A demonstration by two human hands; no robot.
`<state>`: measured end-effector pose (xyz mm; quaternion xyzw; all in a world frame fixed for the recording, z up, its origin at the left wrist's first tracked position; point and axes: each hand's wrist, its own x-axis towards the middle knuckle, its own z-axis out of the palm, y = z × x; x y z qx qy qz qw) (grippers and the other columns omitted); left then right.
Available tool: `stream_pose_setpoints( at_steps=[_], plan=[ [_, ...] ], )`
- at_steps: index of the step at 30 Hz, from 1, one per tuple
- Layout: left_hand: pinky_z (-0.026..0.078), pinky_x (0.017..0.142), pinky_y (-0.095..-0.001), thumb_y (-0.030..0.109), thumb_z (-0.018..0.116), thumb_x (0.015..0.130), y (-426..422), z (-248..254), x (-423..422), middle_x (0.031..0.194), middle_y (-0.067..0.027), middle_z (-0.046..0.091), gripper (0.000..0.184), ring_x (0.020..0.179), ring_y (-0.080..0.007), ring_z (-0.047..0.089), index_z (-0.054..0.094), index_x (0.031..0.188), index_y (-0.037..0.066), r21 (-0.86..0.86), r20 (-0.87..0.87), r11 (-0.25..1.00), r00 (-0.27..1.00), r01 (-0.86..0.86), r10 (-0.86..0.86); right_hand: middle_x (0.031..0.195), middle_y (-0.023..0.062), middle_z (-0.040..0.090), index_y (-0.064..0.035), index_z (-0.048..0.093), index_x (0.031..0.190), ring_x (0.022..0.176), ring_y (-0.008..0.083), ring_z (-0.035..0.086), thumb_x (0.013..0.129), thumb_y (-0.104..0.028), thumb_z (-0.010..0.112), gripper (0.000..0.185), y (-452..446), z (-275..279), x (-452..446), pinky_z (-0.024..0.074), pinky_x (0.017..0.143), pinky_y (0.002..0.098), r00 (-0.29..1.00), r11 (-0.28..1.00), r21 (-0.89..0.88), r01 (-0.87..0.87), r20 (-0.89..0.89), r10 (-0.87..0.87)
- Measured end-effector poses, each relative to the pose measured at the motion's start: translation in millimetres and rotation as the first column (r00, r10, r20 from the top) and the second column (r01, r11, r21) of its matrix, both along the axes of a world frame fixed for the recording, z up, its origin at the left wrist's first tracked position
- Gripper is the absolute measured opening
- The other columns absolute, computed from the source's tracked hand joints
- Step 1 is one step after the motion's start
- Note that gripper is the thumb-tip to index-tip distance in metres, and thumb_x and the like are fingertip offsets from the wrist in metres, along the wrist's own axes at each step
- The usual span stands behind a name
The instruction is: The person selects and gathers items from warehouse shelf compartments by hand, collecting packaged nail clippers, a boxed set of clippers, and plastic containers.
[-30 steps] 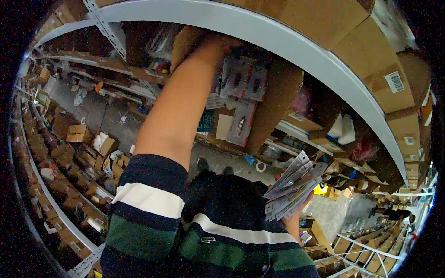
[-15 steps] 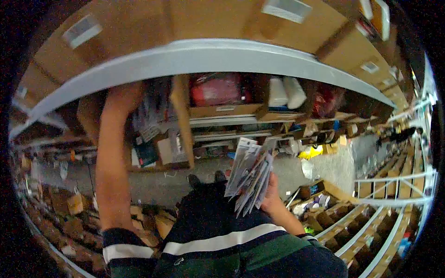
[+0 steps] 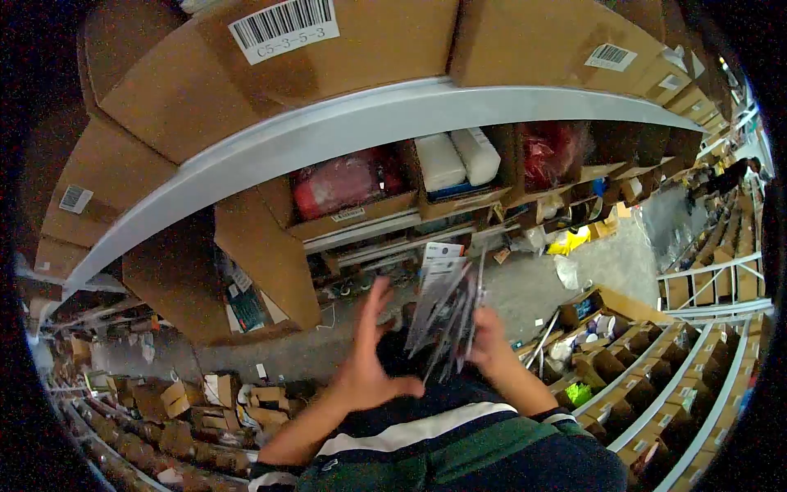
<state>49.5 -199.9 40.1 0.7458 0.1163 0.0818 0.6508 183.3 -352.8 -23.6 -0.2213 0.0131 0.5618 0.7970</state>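
Observation:
My right hand (image 3: 492, 343) is closed around the edge of a fanned bunch of flat clear packets (image 3: 440, 316), some with printed white cards in them. The bunch stands on edge in front of my body, and its lower part is blurred. To its left is my left hand (image 3: 367, 361), open, thumb and fingers spread, apart from the packets or only just at their edge. An open cardboard box (image 3: 266, 254) juts out from the shelf ahead and to the left, its near flap hanging down.
A pale metal shelf beam (image 3: 328, 123) curves across above, with labelled cartons (image 3: 369, 49) over it. Under it, bins hold red wrapped goods (image 3: 348, 180) and white rolls (image 3: 459, 160). Racks of small boxes (image 3: 631, 385) stand behind on the right. Another person (image 3: 730, 179) is far down the aisle.
My left hand has come out of the shelf box and down beside the packets, now spread. My right hand still holds the bunch. The view has turned to the left.

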Motion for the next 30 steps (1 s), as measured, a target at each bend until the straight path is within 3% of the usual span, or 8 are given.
stream_pose_setpoints(
  at_steps=[2,11,14,16,18,22,27,30],
  plan=[
    [0.032,0.101,-0.0370,0.029,0.086,0.054,-20,-15,23,0.130,-0.0153,0.039,0.118,0.120,-0.0254,0.040,0.010,0.138,0.000,-0.275,-0.065,0.960,0.997,-0.056,0.039,0.111,0.0077,0.056,-0.0057,0.041,0.124,0.101,0.0199,0.056,0.068,-0.012,0.074,0.065,14,22,-5,0.0451,0.090,0.0370,0.868,0.949,-0.261,0.178,0.495,-0.026],
    [0.041,0.094,-0.0367,0.009,0.085,0.054,-44,-64,31,0.120,-0.0111,0.049,0.090,0.111,-0.0216,0.050,0.031,0.126,0.004,-0.480,-0.230,0.868,0.973,-0.129,0.017,0.122,0.0119,0.044,-0.0049,0.017,0.136,0.112,0.0206,0.045,0.076,-0.017,0.070,0.080,-5,11,-1,0.0386,0.095,0.0362,0.778,0.919,-0.394,0.011,0.581,0.240],
    [0.045,0.091,-0.0389,0.003,0.081,0.056,-47,-69,30,0.111,-0.0110,0.056,0.077,0.105,-0.0224,0.055,0.041,0.122,0.003,-0.704,-0.327,0.652,0.944,-0.280,0.053,0.130,0.0167,0.039,-0.0022,0.015,0.138,0.120,0.0244,0.039,0.082,-0.026,0.065,0.079,-14,7,20,0.0323,0.101,0.0382,0.725,0.902,-0.411,-0.135,0.580,0.372],
    [0.047,0.087,-0.0409,-0.002,0.075,0.059,-49,-74,20,0.106,-0.0108,0.060,0.066,0.098,-0.0237,0.060,0.048,0.119,0.003,-0.833,-0.251,0.483,0.962,-0.271,0.106,0.135,0.0209,0.034,-0.0003,0.017,0.138,0.125,0.0273,0.035,0.083,-0.033,0.062,0.078,-11,10,36,0.0277,0.104,0.0395,0.320,0.915,-0.369,-0.166,0.857,0.404],
    [0.048,0.086,-0.0431,0.000,0.071,0.061,-47,-83,10,0.108,-0.0115,0.060,0.064,0.096,-0.0263,0.061,0.048,0.121,0.003,-0.870,-0.124,0.459,0.981,-0.179,0.147,0.137,0.0212,0.033,-0.0003,0.029,0.135,0.126,0.0290,0.035,0.081,-0.033,0.064,0.072,-6,44,62,0.0280,0.104,0.0405,0.230,0.913,-0.370,-0.175,0.886,0.403],
    [0.046,0.089,-0.0476,0.004,0.071,0.062,-43,-90,-13,0.112,-0.0159,0.059,0.067,0.100,-0.0337,0.059,0.046,0.124,0.003,-0.953,-0.067,0.280,0.980,-0.119,0.187,0.138,0.0161,0.035,-0.0026,0.043,0.129,0.123,0.0302,0.038,0.070,-0.026,0.073,0.070,14,104,129,0.0317,0.100,0.0394,-0.445,0.951,-0.023,0.308,0.880,0.166],
    [0.043,0.092,-0.0529,0.013,0.075,0.053,-43,-93,-29,0.118,-0.0172,0.055,0.082,0.108,-0.0364,0.053,0.042,0.128,0.005,-0.968,-0.084,0.214,0.974,-0.129,0.209,0.138,0.0205,0.032,-0.0080,0.036,0.134,0.126,0.0387,0.033,0.063,-0.035,0.076,0.086,71,112,191,0.0292,0.103,0.0449,-0.796,0.863,-0.100,0.495,0.347,0.497],
    [0.043,0.092,-0.0522,0.010,0.074,0.058,-46,-95,-31,0.117,-0.0164,0.056,0.075,0.107,-0.0354,0.055,0.044,0.127,0.004,-0.987,-0.014,0.154,0.971,-0.052,0.238,0.142,0.0196,0.028,-0.0108,0.033,0.136,0.127,0.0387,0.031,0.061,-0.037,0.077,0.091,91,117,198,0.0273,0.104,0.0455,-0.785,0.854,-0.319,0.410,0.353,0.509]
  ],
)
